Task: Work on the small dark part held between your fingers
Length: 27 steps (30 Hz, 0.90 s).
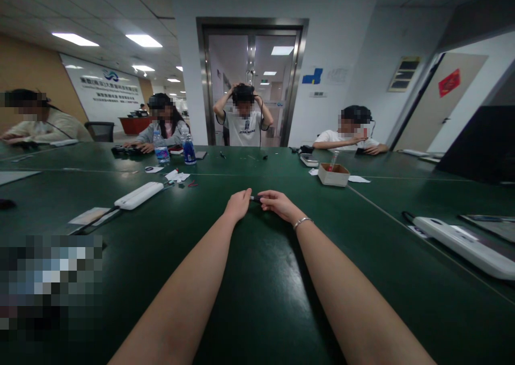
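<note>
Far out over the dark green worktop (257, 300), the person is stretching both arms. The left hand (238, 204) is curling its grip around one end of a small dark object (256, 199), too small to identify, and the right hand (277, 203), a bracelet (302, 222) on its wrist, is pinching the other end. The piece is sitting between the fingertips, just above the surface. I'd judge that drawing it closer and steadying the wrists would be helping here.
</note>
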### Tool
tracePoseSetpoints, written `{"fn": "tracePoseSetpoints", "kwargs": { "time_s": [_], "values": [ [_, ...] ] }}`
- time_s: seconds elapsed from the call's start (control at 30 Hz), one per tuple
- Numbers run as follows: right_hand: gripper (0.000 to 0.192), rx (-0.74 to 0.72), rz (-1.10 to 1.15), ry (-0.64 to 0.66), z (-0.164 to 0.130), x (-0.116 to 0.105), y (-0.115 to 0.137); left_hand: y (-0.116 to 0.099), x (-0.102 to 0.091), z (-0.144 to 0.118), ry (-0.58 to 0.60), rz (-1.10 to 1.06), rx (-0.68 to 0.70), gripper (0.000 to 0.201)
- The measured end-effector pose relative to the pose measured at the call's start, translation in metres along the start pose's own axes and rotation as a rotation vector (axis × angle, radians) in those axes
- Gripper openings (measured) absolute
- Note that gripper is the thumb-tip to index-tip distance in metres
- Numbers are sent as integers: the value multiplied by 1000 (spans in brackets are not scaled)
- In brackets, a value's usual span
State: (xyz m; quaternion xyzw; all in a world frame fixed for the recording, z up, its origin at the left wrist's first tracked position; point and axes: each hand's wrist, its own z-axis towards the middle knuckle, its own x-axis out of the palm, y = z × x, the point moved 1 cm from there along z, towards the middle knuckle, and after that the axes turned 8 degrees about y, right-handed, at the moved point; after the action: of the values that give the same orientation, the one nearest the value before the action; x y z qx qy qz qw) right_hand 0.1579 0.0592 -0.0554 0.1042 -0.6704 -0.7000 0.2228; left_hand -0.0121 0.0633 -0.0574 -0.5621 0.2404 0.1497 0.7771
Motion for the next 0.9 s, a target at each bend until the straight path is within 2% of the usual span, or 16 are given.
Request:
{"fn": "tracePoseSetpoints", "kwargs": {
  "time_s": [0.13,0.4,0.63,0.9],
  "values": [
    [20,2,12,-14,0,-1,-1,5,3,2,4,-167,77,23],
    [23,9,3,11,0,1,1,4,1,-1,56,-106,95,27],
    [22,-2,25,20,1,-2,-1,5,2,-1,114,-151,95,24],
    [23,-5,40,7,2,-4,-4,2,3,-1,100,-182,108,24]
  ]
}}
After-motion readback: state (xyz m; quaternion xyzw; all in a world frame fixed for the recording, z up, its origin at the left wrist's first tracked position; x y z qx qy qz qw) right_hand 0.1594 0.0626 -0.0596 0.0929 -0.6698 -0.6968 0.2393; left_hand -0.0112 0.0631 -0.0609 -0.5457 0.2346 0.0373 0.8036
